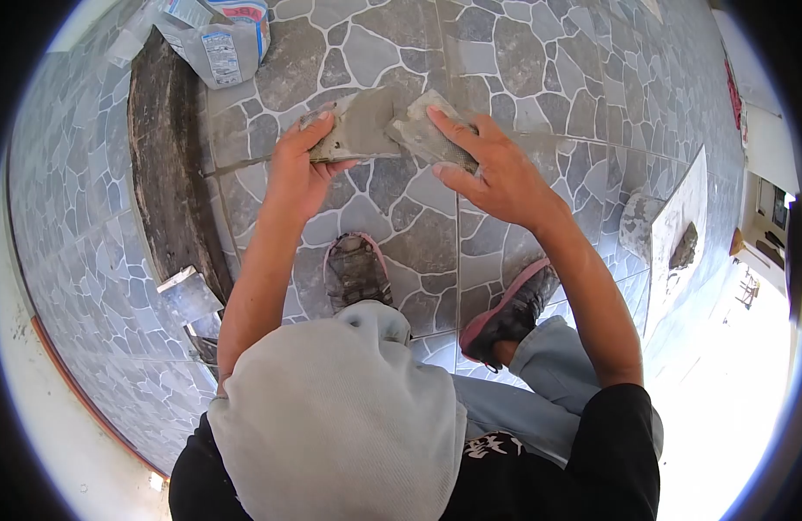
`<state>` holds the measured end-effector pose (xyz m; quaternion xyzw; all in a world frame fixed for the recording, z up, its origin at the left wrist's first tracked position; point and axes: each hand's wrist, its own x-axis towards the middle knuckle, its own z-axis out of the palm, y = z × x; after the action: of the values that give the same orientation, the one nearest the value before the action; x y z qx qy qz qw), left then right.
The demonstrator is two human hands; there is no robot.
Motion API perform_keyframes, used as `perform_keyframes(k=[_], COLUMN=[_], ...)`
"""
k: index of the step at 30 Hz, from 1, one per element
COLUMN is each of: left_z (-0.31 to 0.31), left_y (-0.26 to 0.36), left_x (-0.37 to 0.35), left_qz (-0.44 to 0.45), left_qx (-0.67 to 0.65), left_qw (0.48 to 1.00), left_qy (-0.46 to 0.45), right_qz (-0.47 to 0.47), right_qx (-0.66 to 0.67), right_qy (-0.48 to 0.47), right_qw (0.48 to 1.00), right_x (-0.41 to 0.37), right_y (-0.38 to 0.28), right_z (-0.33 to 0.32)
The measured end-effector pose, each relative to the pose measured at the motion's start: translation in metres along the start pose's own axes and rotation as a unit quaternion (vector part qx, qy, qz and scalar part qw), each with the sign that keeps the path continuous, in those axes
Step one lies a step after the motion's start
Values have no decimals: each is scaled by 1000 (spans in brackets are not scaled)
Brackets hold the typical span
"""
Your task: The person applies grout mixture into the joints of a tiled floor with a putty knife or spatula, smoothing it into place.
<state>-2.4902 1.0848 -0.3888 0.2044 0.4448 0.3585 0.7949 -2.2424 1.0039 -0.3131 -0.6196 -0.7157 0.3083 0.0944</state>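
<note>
My left hand (307, 161) is closed on a flat grey slab (362, 122), its thumb on the upper face and its fingers under the near edge. A smooth, mortar-like layer covers much of the slab. In my right hand (496, 165) is a smaller, pale grey, roughly rectangular piece (418, 130) with a rough, mesh-like patch beside the fingers. Its left end overlaps the slab's right end in this view. I cannot tell what kind of thing this piece is. Both are held above the stone-patterned floor (401, 217).
A dark, worn wooden plank (171, 174) lies at left, with a metal-bladed trowel (191, 295) near its lower end. A printed bag (218, 52) stands at the upper left. On the right, a pale board (679, 234) bears a grey lump (684, 247). My shoes (357, 269) are on the floor below my hands.
</note>
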Motion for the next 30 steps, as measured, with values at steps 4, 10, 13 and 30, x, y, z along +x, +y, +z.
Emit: perform_keyframes(k=[4,10,13,30], left_z=[-31,-36,-25,-26], left_y=[36,75,70,75], left_x=[4,1,3,0], left_qz=[65,153,151,166], left_qx=[-154,-101,-124,-139], left_qw=[985,983,981,976], left_qy=[-43,-24,-14,-31], right_qz=[121,324,316,311], right_qx=[-141,2,9,4], right_qy=[-48,5,8,-30], right_qw=[981,946,949,950], right_x=[2,23,49,39], right_y=[20,13,-43,-32], right_z=[18,71,110,86])
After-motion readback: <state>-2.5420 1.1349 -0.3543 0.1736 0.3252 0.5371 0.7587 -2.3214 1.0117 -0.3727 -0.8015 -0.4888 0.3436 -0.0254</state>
